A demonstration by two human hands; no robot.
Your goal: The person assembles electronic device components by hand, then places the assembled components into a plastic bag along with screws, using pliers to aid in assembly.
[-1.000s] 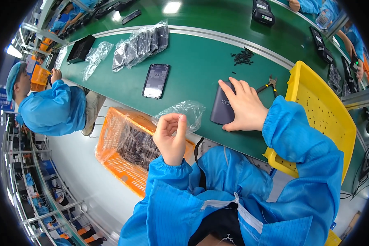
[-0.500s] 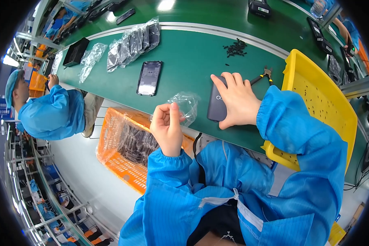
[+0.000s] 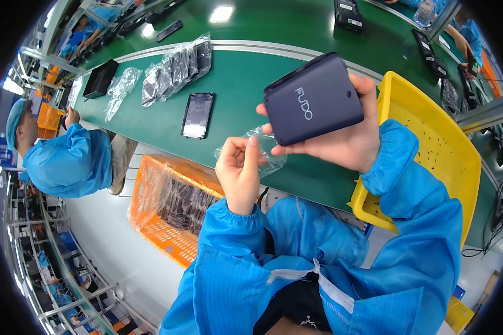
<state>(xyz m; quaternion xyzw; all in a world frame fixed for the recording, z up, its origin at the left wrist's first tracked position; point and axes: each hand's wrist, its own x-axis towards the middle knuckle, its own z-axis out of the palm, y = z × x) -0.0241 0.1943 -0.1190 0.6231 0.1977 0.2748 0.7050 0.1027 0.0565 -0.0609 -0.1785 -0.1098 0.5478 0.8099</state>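
Observation:
My right hand holds a dark navy rectangular casing with rounded corners and light lettering, raised above the green table and tilted. The thumb runs along its lower edge, and fingertips show at its left side. Lower and to the left, my left hand is closed in a pinch on a crumpled clear plastic bag, part of which lies behind the fingers. Farther left on the table lies a dark flat panel with a shiny lower part. Beyond it are several dark pieces in clear bags.
At the right stands a yellow bin with many tiny dark bits inside. An orange crate of bagged parts sits below the table's near edge. A black open box and loose clear wrap lie far left; a co-worker sits there.
My right hand has lifted the casing off the table and turned it, so its lettered face shows fully. My left hand has shifted slightly right, still with the bag.

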